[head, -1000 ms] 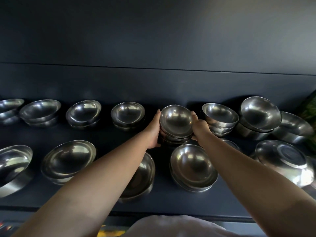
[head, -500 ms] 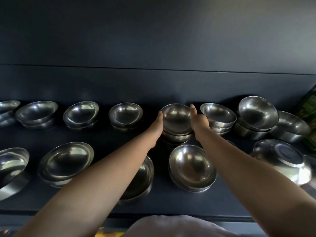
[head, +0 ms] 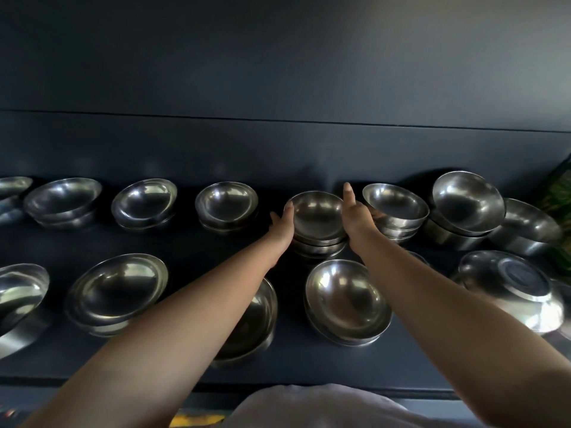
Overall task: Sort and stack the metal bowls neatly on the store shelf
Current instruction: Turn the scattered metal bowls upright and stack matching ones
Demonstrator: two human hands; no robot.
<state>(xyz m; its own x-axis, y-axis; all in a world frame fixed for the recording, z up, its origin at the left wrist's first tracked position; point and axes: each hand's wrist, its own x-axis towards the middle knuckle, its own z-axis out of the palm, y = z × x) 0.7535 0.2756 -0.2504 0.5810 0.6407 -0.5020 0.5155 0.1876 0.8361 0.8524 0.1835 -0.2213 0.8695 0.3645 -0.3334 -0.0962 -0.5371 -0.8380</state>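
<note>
A stack of small metal bowls (head: pixel 319 219) stands in the back row of the dark shelf (head: pixel 185 248), level with the other back-row stacks. My left hand (head: pixel 281 225) lies against its left side, fingertips at the top bowl's rim. My right hand (head: pixel 355 216) is flat against the right side, fingers straight and pointing up past the rim. Neither hand wraps around the stack. Just in front stands a stack of wider bowls (head: pixel 346 304); my left forearm partly covers another wide stack (head: pixel 259 319).
More stacks fill the back row: left (head: pixel 227 203), (head: pixel 143 202), (head: pixel 61 200), and right (head: pixel 395 208), (head: pixel 466 205). The front row holds wide bowls (head: pixel 114 288), (head: pixel 18 291) and an upturned bowl (head: pixel 513 288) at right. The back wall rises close behind.
The small stack has gone back and slightly up into the back row. Both hands went with it, and their fingers have straightened from a curled grip to lying flat on its sides.
</note>
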